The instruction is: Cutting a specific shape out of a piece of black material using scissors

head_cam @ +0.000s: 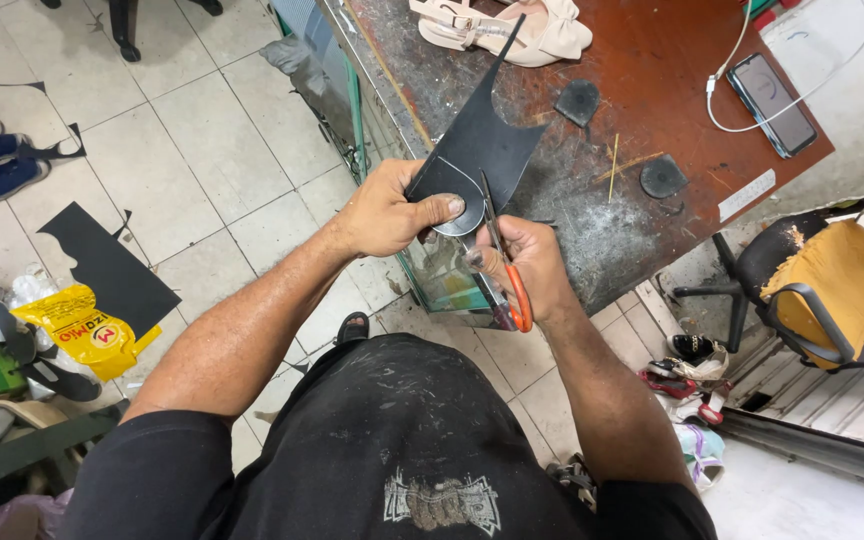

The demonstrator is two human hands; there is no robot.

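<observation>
My left hand [387,210] grips a black rubber sheet [487,135] by its lower end, thumb pressed on a rounded outline marked on it. My right hand [530,265] holds orange-handled scissors [504,262], whose blades point up into the sheet along the curved line. Both hands hover over the near edge of a worn brown workbench [652,80]. Two small black cut pieces [578,101] [663,177] lie on the bench beyond the sheet.
A pair of beige sandals [512,28] and a phone [774,102] on a white cable lie on the bench. A torn office chair [832,280] stands at the right. Black scraps [107,265], a yellow bag [87,330] and shoes litter the tiled floor.
</observation>
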